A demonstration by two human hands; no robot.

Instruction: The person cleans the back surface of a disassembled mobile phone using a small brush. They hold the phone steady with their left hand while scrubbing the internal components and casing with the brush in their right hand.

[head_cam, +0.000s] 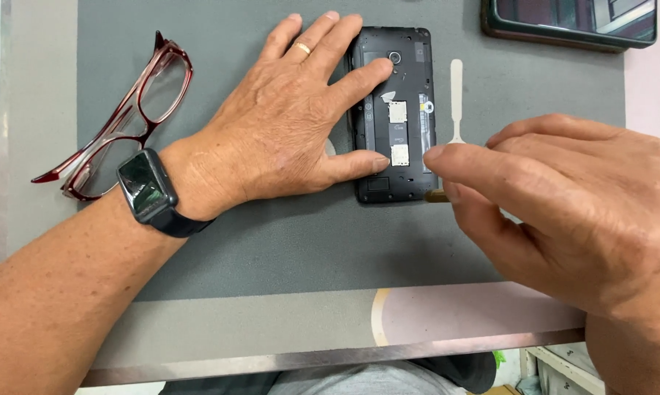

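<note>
Left hand [286, 124] lies flat, open, pinning the opened phone [394, 113] at bench [271, 249] 12 o'clock. Right hand [571, 205] pinches a small brown piece [437, 196] at the phone's lower corner; the next move likely needs fine placement.

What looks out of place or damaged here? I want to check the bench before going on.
The black phone under the left hand lies with its back cover off, insides and card slots bared. No breakage shows. The red glasses lie folded beside it.
</note>
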